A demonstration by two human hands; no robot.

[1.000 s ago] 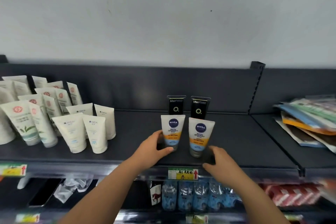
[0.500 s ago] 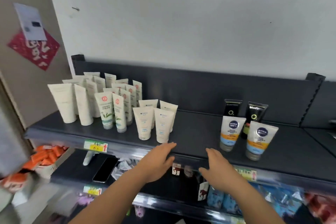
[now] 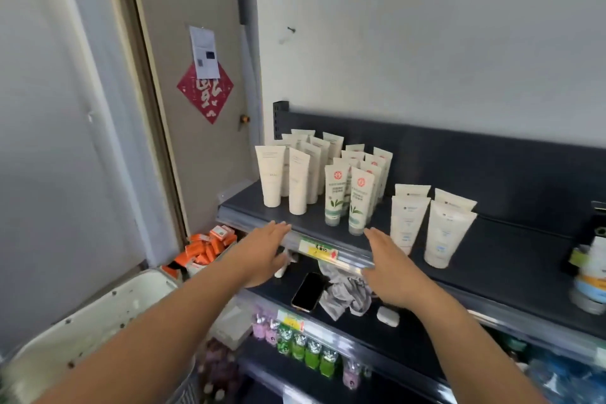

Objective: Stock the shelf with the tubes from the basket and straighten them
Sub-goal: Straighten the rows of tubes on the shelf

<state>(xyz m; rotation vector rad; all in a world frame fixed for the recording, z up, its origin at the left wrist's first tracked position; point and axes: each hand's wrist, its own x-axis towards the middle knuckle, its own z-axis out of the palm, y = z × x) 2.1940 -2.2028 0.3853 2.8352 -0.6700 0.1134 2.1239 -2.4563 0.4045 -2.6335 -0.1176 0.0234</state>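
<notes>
- Both hands are out in front of the shelf (image 3: 508, 249), between me and the front rail.
- Left hand (image 3: 262, 252): grip wide, fingers straight and close together, nothing in it. The fingertips reach the front rail, but I can't tell whether they touch it.
- Right hand (image 3: 390, 269): grip wide and empty too, palm turned inward. Its fingertips are just beside the foot of the nearest leaf-print tube, and I can't tell if there's contact.
- The tubes are on the shelf, all standing cap-down.
- The plain white tubes (image 3: 272, 180) are at the far left, in rows running to the back.
- The leaf-print tubes (image 3: 359, 203) are next to them, packed close.
- The blue-print tubes (image 3: 444, 233) are to the right, two in front and two behind.
- At the right edge there's a blurred orange-and-blue tube (image 3: 590, 275) with a black tube (image 3: 595, 233) behind it.
- The basket (image 3: 98, 311) sits low on my left, pale and speckled. I can't see any contents from this angle.
- A yellow price tag (image 3: 316, 251) sits on the rail between my hands.
- On the lower shelf (image 3: 419, 334) are a dark phone (image 3: 308, 292), a crumpled cloth (image 3: 344, 295) beside it and a small white case (image 3: 388, 315).
- Orange packets (image 3: 206, 249) are piled further left.
</notes>
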